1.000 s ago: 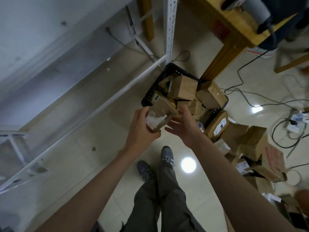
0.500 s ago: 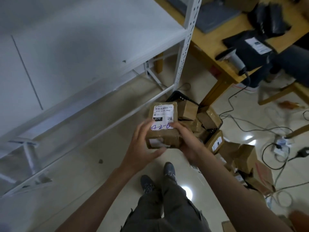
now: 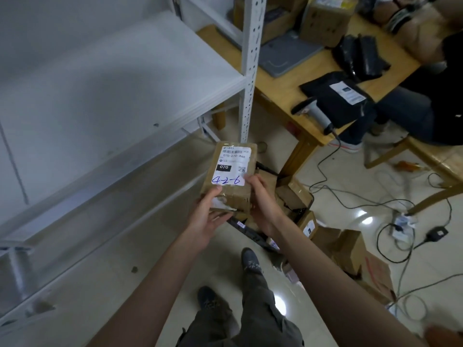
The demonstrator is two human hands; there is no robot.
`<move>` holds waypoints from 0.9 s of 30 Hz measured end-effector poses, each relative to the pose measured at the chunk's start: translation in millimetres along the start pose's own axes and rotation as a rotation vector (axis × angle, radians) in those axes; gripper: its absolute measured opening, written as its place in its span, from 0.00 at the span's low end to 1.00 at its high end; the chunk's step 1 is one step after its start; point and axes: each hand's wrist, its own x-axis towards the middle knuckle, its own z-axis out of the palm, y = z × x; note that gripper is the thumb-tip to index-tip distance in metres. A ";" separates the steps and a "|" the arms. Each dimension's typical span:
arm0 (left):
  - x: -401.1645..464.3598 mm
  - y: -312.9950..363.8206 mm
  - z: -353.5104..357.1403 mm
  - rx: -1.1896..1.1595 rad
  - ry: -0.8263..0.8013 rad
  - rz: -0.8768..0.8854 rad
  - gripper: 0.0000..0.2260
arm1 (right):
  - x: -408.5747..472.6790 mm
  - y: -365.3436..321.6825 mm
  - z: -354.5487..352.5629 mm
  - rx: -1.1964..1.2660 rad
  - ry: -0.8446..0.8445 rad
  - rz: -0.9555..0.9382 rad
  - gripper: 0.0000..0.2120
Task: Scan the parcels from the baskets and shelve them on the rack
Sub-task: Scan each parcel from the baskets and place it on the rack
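I hold a small brown cardboard parcel (image 3: 231,176) in front of me with both hands, its white label facing up with "070" and a handwritten blue number. My left hand (image 3: 209,216) grips its near left corner from below, thumb on top. My right hand (image 3: 261,201) grips the right side, thumb on the label's corner. Below the parcel the black basket (image 3: 253,234) of brown parcels stands on the floor, mostly hidden by my hands. The white metal rack (image 3: 120,78) stands to my left with a bare shelf. A handheld barcode scanner (image 3: 317,113) lies on the wooden table.
The wooden table (image 3: 283,88) at upper right carries black mailer bags (image 3: 340,96), a laptop and cardboard boxes; a seated person is behind it. Loose brown parcels (image 3: 350,249) lie on the floor at right among cables and a power strip (image 3: 403,221). My feet stand below.
I lifted the parcel out of the basket and turned its label up. My view has risen from the basket toward the shelf and table, and the parcel is higher now.
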 end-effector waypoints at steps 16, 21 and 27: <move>106.4 -11.8 94.5 0.127 -0.090 -0.044 0.18 | 196.0 -178.6 -169.1 -0.839 0.742 -0.366 0.28; 124.1 -18.7 93.8 0.132 -0.050 -0.063 0.23 | 242.6 -187.1 -185.1 -1.156 0.774 -0.282 0.30; 130.3 -18.2 90.4 0.055 0.064 -0.072 0.15 | 275.5 -196.7 -187.8 -1.224 0.812 -0.296 0.27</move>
